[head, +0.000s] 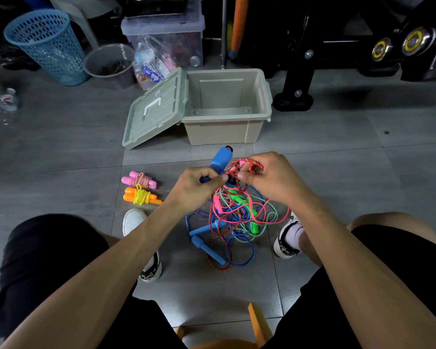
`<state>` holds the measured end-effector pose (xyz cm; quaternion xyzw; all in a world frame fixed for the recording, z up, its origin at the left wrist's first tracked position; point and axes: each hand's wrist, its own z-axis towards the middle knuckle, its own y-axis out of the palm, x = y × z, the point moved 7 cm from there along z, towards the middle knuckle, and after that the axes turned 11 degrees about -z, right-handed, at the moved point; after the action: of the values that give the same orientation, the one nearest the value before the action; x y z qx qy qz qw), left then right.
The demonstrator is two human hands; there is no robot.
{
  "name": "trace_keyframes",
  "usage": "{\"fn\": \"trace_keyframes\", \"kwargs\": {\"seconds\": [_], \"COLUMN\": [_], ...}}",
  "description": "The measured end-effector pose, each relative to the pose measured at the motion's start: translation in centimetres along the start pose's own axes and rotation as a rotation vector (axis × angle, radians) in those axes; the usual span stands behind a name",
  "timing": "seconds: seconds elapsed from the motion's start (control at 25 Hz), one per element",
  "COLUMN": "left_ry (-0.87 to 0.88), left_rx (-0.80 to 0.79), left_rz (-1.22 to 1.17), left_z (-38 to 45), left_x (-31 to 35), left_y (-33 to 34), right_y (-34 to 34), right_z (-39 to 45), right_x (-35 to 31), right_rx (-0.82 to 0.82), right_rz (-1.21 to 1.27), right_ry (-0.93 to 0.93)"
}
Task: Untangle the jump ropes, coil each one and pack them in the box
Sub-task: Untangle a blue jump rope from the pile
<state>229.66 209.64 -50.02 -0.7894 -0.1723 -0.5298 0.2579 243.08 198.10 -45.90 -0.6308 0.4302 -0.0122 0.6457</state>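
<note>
Left hand: the left hand (pixel 195 188) curls around the lower end of a blue foam handle (pixel 218 163), which tilts up and away toward the box.
Right hand: the right hand (pixel 267 176) pinches loops of the red braided rope (pixel 239 167) between thumb and fingers, just beside the left hand's fingertips.
Tangle: the tangled ropes (pixel 237 220) lie on the floor (pixel 61 159) below both hands, between the person's shoes; blue, pink, green and red cords cross one another, with blue handles (pixel 207 238) at the left and green handles (pixel 247 210) in the middle. Which cord belongs to which handle is hard to tell.
Red rope path: it hangs from the hands down into the heap.
Finished coils: a pink-handled rope (pixel 139 180) and an orange-handled rope (pixel 140 196) lie wound up side by side on the floor, left of the tangle and apart from it.
Box: the beige box (pixel 227 127) stands open beyond the hands, its inside bare, with the lid (pixel 154 109) leaning against its left side.
Behind: a blue mesh basket (pixel 45 44) and a clear storage bin (pixel 164 34).
</note>
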Motion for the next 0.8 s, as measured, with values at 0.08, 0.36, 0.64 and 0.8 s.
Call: {"fn": "trace_keyframes", "kwargs": {"seconds": [0.08, 0.36, 0.64, 0.8], "left_ry": [-0.042, -0.223, -0.21, -0.147], "left_rx": [0.023, 0.091, 0.186, 0.264], "left_rz": [-0.024, -0.206, -0.005, 0.096], "left_z": [0.0, -0.1, 0.9, 1.3], "left_x": [-0.3, -1.3, -2.4, -3.0], "left_y": [0.2, 0.2, -0.9, -2.4], "right_y": [0.2, -0.3, 0.1, -1.6], "right_z": [-0.1, -0.2, -0.5, -0.1], "right_x": [-0.3, -0.8, -1.0, 0.3], "right_rx": [-0.037, -0.066, -0.22, 0.002], "right_rz": [0.042, 0.414, 0.574, 0.693], "right_ry": [-0.02, 0.005, 0.057, 0.09]}}
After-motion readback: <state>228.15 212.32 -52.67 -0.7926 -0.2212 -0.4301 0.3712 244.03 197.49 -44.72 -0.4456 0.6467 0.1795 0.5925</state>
